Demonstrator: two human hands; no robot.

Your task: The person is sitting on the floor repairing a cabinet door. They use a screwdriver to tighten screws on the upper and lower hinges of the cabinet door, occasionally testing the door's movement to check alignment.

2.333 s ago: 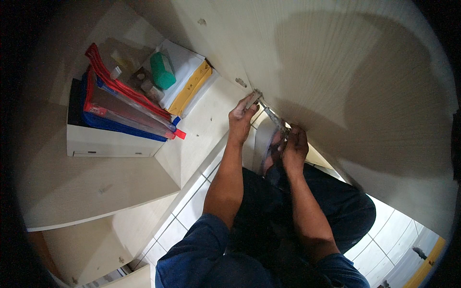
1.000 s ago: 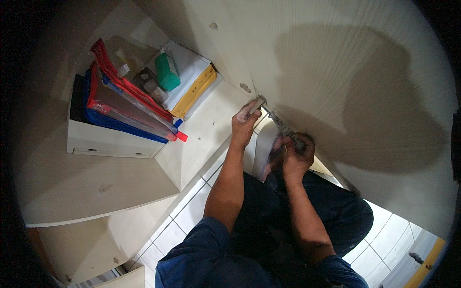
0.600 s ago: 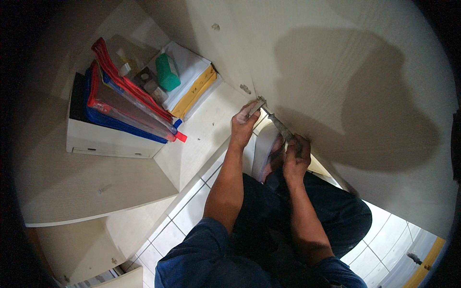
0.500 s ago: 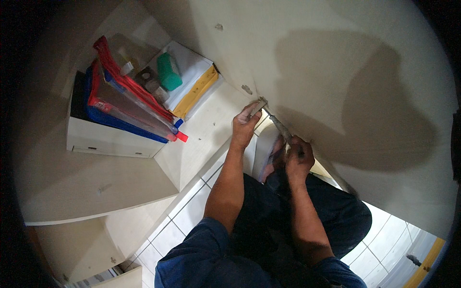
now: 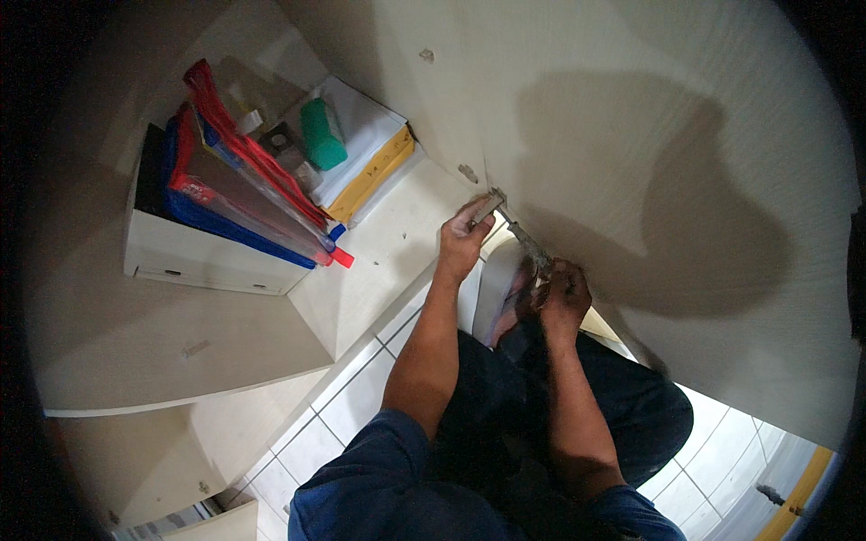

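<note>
My left hand (image 5: pixel 463 242) is closed on a small metal piece that looks like a cabinet hinge (image 5: pixel 488 204), pinched at the corner where the shelf board meets the large pale panel (image 5: pixel 586 189). My right hand (image 5: pixel 566 293) grips the handle end of a screwdriver (image 5: pixel 526 242). Its thin shaft slants up and left, with the tip at the metal piece. The tip itself is too small to make out. Part of the handle is hidden in my right fingers.
On the shelf (image 5: pixel 370 261) to the left stand red and blue zip pouches (image 5: pixel 248 185), a white file box (image 5: pixel 203 257), a paper stack with a yellow edge (image 5: pixel 374 171) and a green object (image 5: pixel 322 133). My foot (image 5: pixel 514 293) and white floor tiles (image 5: pixel 361 388) show below.
My right hand's fingers have shifted a little around the screwdriver handle. The left hand stays on the metal piece. The whole view has moved slightly.
</note>
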